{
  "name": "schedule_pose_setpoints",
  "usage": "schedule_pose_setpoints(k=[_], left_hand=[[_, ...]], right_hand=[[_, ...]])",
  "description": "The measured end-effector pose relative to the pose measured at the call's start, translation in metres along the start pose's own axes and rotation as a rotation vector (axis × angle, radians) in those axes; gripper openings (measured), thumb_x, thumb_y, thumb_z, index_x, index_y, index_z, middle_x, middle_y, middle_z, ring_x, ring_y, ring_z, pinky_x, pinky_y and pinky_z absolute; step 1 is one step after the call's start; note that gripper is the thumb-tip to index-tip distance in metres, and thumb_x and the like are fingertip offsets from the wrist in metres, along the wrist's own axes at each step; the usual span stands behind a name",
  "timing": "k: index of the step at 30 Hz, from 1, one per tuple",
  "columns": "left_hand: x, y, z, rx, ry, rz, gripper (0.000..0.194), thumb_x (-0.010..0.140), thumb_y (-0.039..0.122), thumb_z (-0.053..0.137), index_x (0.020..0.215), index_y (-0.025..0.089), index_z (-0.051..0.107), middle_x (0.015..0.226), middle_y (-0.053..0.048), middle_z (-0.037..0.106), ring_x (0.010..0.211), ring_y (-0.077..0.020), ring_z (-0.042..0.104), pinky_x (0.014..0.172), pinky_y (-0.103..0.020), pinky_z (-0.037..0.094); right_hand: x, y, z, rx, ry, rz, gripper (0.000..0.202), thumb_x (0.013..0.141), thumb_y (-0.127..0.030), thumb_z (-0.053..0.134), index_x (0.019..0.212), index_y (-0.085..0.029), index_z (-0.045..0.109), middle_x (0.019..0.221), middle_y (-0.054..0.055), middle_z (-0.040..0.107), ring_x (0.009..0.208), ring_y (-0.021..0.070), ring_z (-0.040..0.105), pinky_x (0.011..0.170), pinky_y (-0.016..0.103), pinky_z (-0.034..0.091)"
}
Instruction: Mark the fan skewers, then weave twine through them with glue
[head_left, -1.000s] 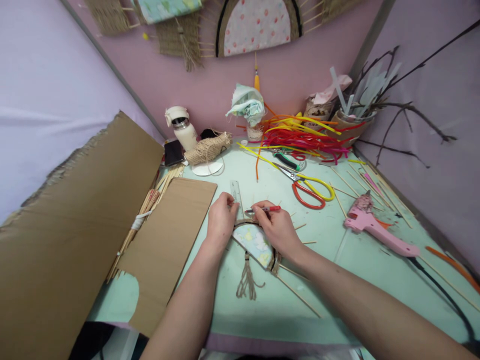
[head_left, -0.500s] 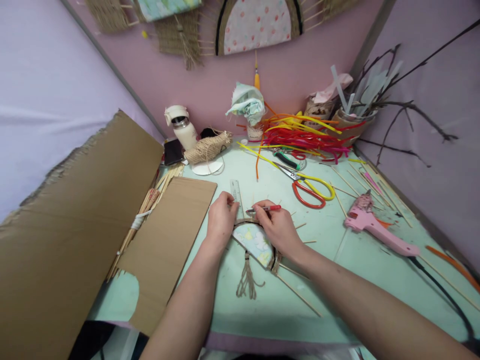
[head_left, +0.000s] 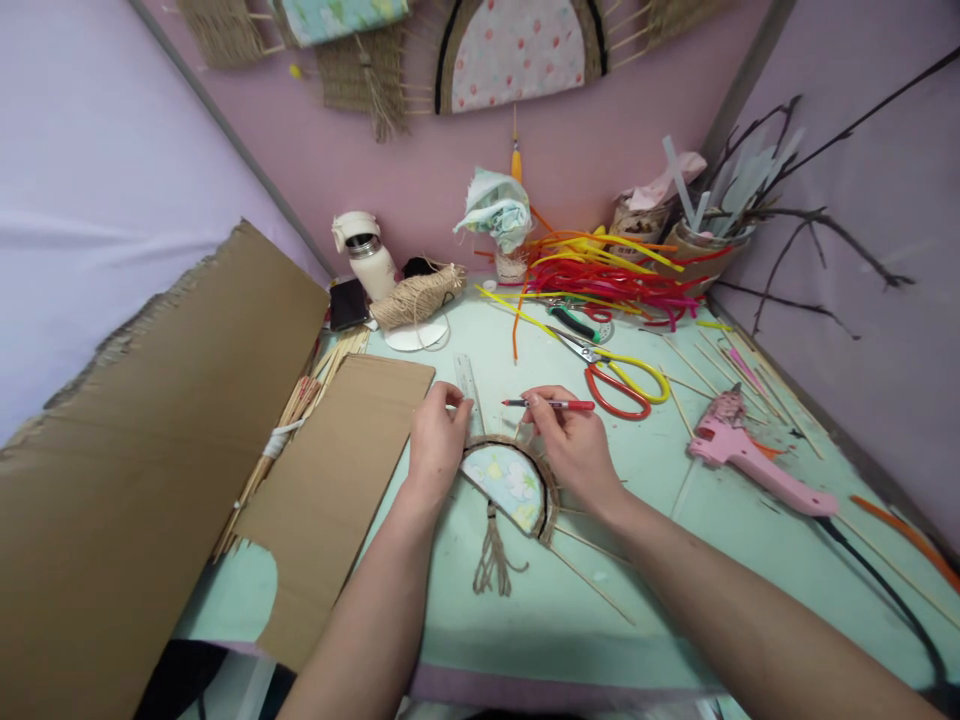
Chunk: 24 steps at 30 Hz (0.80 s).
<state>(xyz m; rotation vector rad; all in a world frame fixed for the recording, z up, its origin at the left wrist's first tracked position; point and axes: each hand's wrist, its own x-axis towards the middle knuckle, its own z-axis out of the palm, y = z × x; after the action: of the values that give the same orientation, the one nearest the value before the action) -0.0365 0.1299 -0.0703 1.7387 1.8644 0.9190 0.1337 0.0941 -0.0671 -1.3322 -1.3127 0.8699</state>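
Note:
A half-round craft piece (head_left: pixel 504 482) lies on the table, covered in pale floral fabric, with a black and jute border, thin sticks radiating from its curve and a jute tassel (head_left: pixel 492 555) below its straight edge. At its upper left, my left hand (head_left: pixel 438 437) pinches a clear ruler (head_left: pixel 466 380) that points away from me. My right hand (head_left: pixel 574 445) is closed on a red pen (head_left: pixel 566 404), held level above the sticks with its tip toward the ruler. The tip is apart from the ruler.
Yellow-and-red-handled scissors (head_left: pixel 619 375) lie beyond my right hand, and a pink glue gun (head_left: pixel 757 460) with a cord sits to the right. Cardboard (head_left: pixel 352 470) covers the left side. At the back are a bottle (head_left: pixel 369 262), a jute twine roll (head_left: pixel 417 297) and pipe cleaners (head_left: pixel 615 275).
My right hand has moved right with the pen, away from the ruler, uncovering more of the half-round piece. The ruler's far end has swung slightly left.

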Motion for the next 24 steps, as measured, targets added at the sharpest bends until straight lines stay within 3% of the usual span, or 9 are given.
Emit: schedule_pose_setpoints(k=[4,7,10,13,16,21,24], left_hand=[[0.000,0.000,-0.008,-0.043,0.089,-0.028,0.009,0.081,0.028,0.058,0.081,0.019,0.055,0.079,0.001,0.063,0.056,-0.0101,0.053,0.058,-0.025,0.040],[0.000,0.000,-0.012,-0.080,0.112,-0.057,0.010,0.080,0.028,0.059,0.081,0.019,0.055,0.077,0.001,0.063,0.054,-0.0096,0.053,0.056,-0.025,0.040],[0.000,0.000,-0.015,-0.102,0.143,-0.099,0.010,0.080,0.027,0.059,0.081,0.019,0.054,0.076,0.002,0.062,0.054,-0.0096,0.054,0.055,-0.024,0.040],[0.001,0.000,-0.018,-0.083,0.159,-0.107,0.009,0.079,0.026,0.059,0.080,0.018,0.055,0.077,0.001,0.062,0.057,-0.0103,0.054,0.058,-0.024,0.040],[0.001,-0.001,-0.019,-0.054,0.149,-0.104,0.008,0.079,0.026,0.059,0.081,0.019,0.055,0.078,0.000,0.062,0.060,-0.0113,0.054,0.060,-0.025,0.040],[0.000,-0.003,-0.015,0.007,0.107,-0.086,0.009,0.081,0.027,0.057,0.082,0.019,0.055,0.077,0.001,0.063,0.056,-0.0109,0.052,0.059,-0.025,0.039],[-0.002,-0.003,-0.011,0.024,0.070,-0.050,0.009,0.081,0.028,0.057,0.083,0.019,0.055,0.080,0.000,0.064,0.059,-0.0119,0.053,0.061,-0.026,0.040]], right_hand=[[0.001,-0.001,-0.002,0.067,-0.036,0.008,0.031,0.093,-0.042,0.046,0.104,-0.017,0.061,0.074,0.003,0.066,0.064,0.0152,0.058,0.062,0.026,0.046],[0.001,-0.002,-0.004,0.009,-0.230,-0.025,0.029,0.095,-0.037,0.043,0.111,-0.019,0.059,0.075,0.001,0.066,0.067,0.0156,0.061,0.068,0.029,0.048],[-0.003,-0.004,-0.004,-0.259,-0.494,-0.215,0.018,0.087,-0.034,0.058,0.099,-0.020,0.060,0.093,0.006,0.068,0.087,0.0205,0.063,0.079,0.034,0.047],[-0.010,-0.007,-0.003,-0.495,-0.647,-0.416,0.038,0.071,-0.037,0.075,0.100,-0.020,0.058,0.119,0.013,0.063,0.113,0.0290,0.054,0.093,0.043,0.042],[-0.016,-0.010,-0.002,-0.641,-0.667,-0.469,0.041,0.070,-0.037,0.075,0.101,-0.019,0.056,0.125,0.015,0.059,0.121,0.0316,0.048,0.097,0.046,0.039],[-0.024,-0.014,0.002,-0.853,-0.560,-0.408,0.038,0.073,-0.039,0.069,0.102,-0.018,0.056,0.107,0.015,0.064,0.108,0.0346,0.053,0.082,0.046,0.043],[-0.026,-0.014,0.003,-0.857,-0.529,-0.394,0.043,0.072,-0.044,0.071,0.102,-0.018,0.057,0.102,0.015,0.065,0.102,0.0350,0.055,0.077,0.045,0.044]])
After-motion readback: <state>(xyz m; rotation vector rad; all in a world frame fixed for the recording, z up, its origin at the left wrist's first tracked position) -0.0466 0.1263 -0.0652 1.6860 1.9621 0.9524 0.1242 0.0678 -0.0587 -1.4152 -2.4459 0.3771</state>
